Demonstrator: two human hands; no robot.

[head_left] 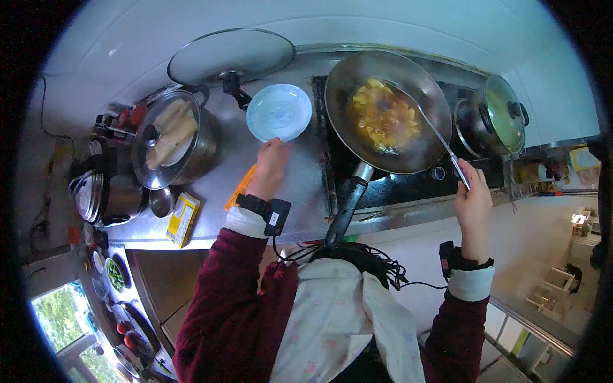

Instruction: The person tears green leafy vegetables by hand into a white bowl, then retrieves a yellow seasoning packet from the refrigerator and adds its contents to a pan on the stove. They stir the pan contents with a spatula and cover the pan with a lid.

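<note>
Gripped in my right hand (pixel 472 191) is the long metal handle of a cooking utensil (pixel 442 142), its fingers wrapped round the grip. The far end reaches into a large wok (pixel 440 96), where yellow chunks of food (pixel 370 105) sit in brown, steaming liquid; what shape that end has is hidden. At the near rim of a white plate (pixel 279 113), my left hand (pixel 271 167) is smeared by motion, and I cannot tell whether its curled fingers grip the rim. The plate lies on the counter with no food on it. Partly under my left wrist shows an orange packet (pixel 239 186).
The wok's black handle (pixel 345 210) juts toward me over the stove edge. A glass lid (pixel 236 54) leans behind the plate. Lidded pots stand left (pixel 207 150) and right (pixel 476 121). A yellow box (pixel 184 220) lies at the counter's front edge.
</note>
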